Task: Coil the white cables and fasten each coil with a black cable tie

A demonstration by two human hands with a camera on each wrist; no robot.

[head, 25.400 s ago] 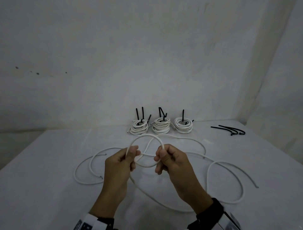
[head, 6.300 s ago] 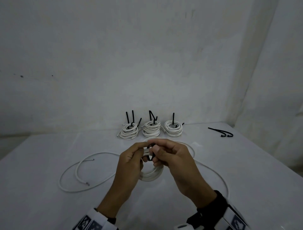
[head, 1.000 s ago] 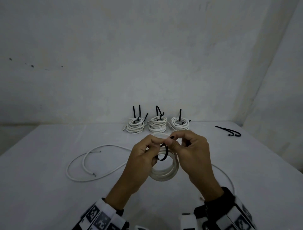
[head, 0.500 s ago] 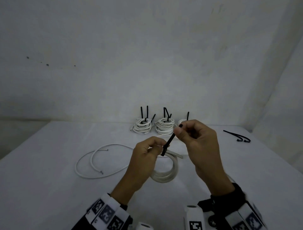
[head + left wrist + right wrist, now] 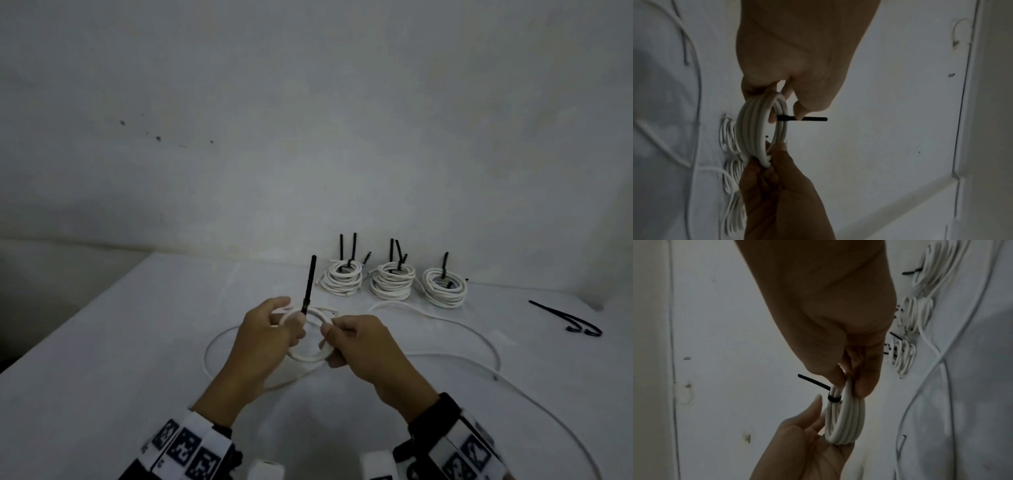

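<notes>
1. Gripping the white coil (image 5: 310, 356) above the table's (image 5: 102, 359) near middle, our left hand (image 5: 263, 335) and right hand (image 5: 359, 346) pinch opposite rims; the black tie (image 5: 309, 284) tail points up toward the far edge.
2. Left wrist: we see the tie (image 5: 803, 118) tail lying level, its band hidden behind the turns.
3. Right wrist: the tie (image 5: 834, 398) cinches four turns; our fingertips are partly hidden.

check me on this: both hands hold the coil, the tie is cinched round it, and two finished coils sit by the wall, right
Not quite: three finished coils sit by the wall, as the head view shows. The rest stands: the left hand and right hand hold the coil, and the tie is cinched round it.
</notes>
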